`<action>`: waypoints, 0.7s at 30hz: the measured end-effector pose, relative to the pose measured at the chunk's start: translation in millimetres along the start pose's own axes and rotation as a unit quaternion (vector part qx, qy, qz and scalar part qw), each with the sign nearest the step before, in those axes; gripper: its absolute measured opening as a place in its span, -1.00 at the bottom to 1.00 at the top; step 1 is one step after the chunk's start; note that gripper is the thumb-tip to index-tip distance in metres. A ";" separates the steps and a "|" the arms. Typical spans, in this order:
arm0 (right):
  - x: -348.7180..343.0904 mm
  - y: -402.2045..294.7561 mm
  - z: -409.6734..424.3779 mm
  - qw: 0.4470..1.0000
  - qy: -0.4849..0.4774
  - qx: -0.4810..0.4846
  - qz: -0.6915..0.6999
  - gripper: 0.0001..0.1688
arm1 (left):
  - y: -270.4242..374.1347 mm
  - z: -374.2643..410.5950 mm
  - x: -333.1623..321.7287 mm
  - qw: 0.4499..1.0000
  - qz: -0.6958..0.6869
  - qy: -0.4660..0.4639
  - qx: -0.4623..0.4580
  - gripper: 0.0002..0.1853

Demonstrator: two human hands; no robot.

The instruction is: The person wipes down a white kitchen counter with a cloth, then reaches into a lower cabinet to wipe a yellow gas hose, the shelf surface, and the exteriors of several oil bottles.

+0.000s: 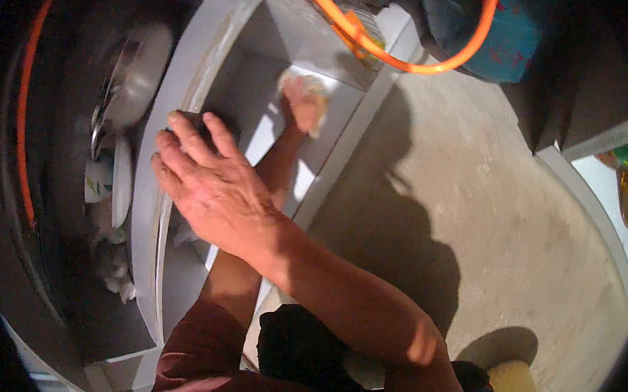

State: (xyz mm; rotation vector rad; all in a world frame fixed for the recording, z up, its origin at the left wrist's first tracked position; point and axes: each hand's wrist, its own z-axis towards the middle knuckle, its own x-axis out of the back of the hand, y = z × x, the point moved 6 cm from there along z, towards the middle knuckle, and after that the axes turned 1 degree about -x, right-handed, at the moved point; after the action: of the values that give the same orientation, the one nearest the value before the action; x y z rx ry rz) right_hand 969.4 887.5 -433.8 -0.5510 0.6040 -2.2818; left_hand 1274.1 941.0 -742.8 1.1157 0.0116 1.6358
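Observation:
My left hand (pixel 302 106) is inside the lower compartment of a grey-white cabinet (pixel 229 77). It presses a pale, yellowish cloth (pixel 320 91) against the inner surface near the far end; both are blurred. Crossing above the left forearm, my right hand (pixel 217 195) lies palm down with its fingers spread over the shelf's front edge (pixel 163 106). Nothing shows in its grasp, and its palm is hidden. Sunlit patches fall on the compartment floor (pixel 304 179).
On the shelf at left stand a metal pot (pixel 140 77), a white plate (pixel 122 184) and a cup (pixel 98 177). An orange hose (pixel 419 69) loops overhead near a teal container (pixel 496 40). A yellow container (pixel 515 391) stands on the concrete floor (pixel 512 219). Bottles (pixel 627 199) sit in the right cabinet.

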 end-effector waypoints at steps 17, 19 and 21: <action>20.4 -9.3 -4.7 0.997 -0.046 0.001 -0.063 -0.57 | 214.6 -59.6 3.1 0.963 0.225 -0.131 -0.076 -0.40; 31.5 24.2 -22.0 0.981 -0.098 -0.013 -0.165 -0.56 | 234.3 -83.2 -14.5 0.953 0.237 -0.188 -0.014 -0.53; 25.2 17.0 -40.9 0.987 -0.089 -0.005 -0.133 -0.54 | 209.5 -137.9 32.3 0.900 0.391 -0.170 -0.091 -0.58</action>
State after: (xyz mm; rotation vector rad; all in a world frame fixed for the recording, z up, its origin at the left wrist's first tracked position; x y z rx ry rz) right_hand 939.6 869.1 -470.8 -0.8742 0.4769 -2.4421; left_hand 1027.3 952.7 -688.9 1.3305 -0.9063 2.0407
